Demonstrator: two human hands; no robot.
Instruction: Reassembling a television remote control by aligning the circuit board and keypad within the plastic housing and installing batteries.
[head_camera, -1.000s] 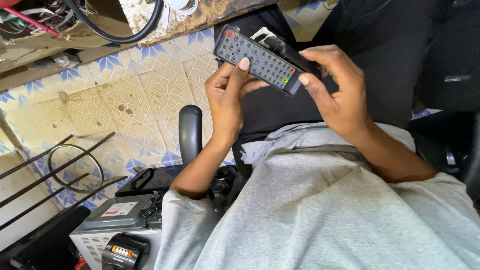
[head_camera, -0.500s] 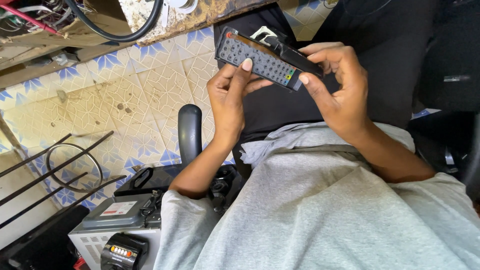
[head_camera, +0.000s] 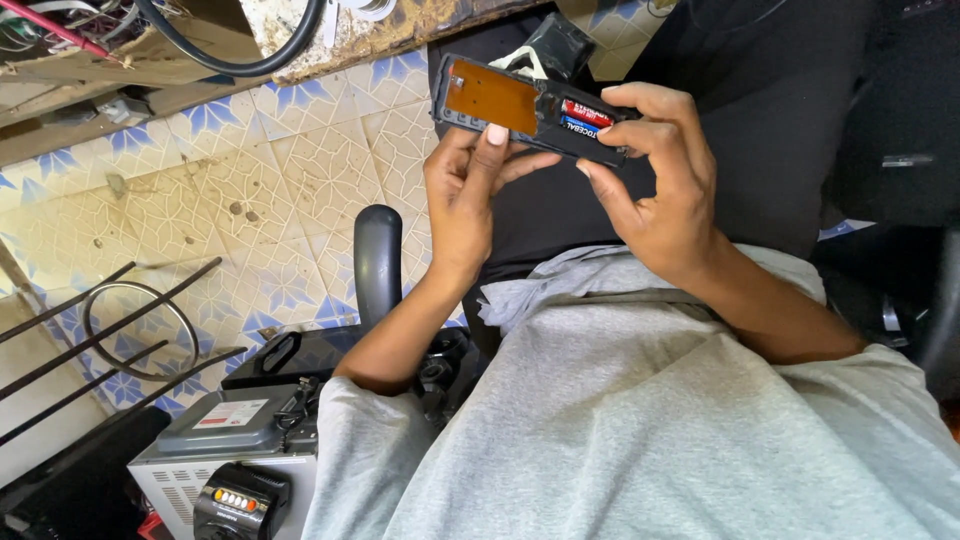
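**Remote turned over, back panel off, cells still in**

Head view: I have the black remote control (head_camera: 530, 110) flipped so its back faces me, held up in front of my lap over my dark trousers. My left hand (head_camera: 465, 205) grips its lower edge, thumb pressed flat on the near side and fingers curled behind. My right hand (head_camera: 655, 185) clamps the other end, thumb underneath and forefinger hooked over the top. As I judge it, the opening part is done: the rear cover is off, the brown circuit board (head_camera: 492, 97) lies bare, and beside it, toward my right hand, two batteries (head_camera: 585, 117) still sit in their bay. Whatever follows inside the casing is not yet begun, and I cannot see where the cover lies.

The remote's shell is hard matt plastic, long and flat with rounded corners; the board is smooth and slightly glossy; the cells are small cylinders, one red-wrapped, one blue. Below the remote is my soft grey shirt (head_camera: 660, 420). Left of the remote, the floor (head_camera: 250, 190) is worn cream tile with blue flower patterns, and a curved black chair armrest (head_camera: 377, 262) stands below it.
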